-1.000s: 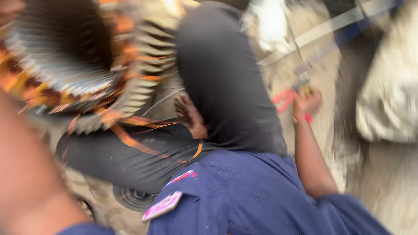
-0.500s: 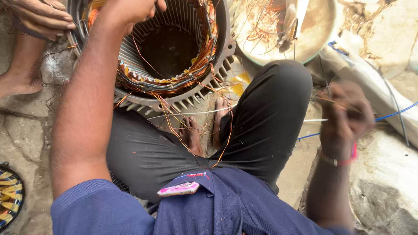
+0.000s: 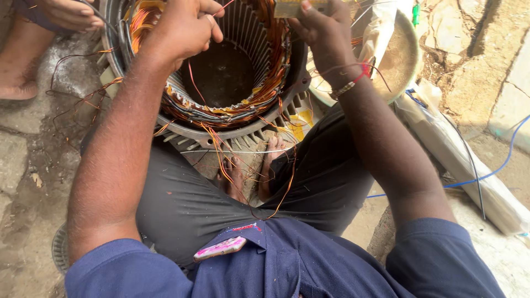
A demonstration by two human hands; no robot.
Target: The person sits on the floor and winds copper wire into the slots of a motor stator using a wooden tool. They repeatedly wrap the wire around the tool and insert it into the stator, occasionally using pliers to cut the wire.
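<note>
A large finned metal motor stator (image 3: 243, 135) stands between my legs, its bore lined with copper windings (image 3: 221, 113). My left hand (image 3: 182, 27) is closed over the near-left rim, pinching a thin copper wire that trails down into the bore. My right hand (image 3: 323, 33) is above the right rim, gripping a small flat yellowish strip (image 3: 290, 8) at the top edge of the view. Loose copper wire ends (image 3: 232, 171) hang from the stator over my bare feet (image 3: 251, 174).
Another person's hand (image 3: 69, 14) and foot (image 3: 19, 83) are at the upper left beside the stator. A round metal bowl (image 3: 400, 66) sits at the right. A white wrapped bundle (image 3: 464, 160) and a blue cable (image 3: 491, 171) lie on the stone ground.
The view has settled closer over the stator. My right hand has come in from the far right to the stator's right rim. My left hand stays on the rim.
</note>
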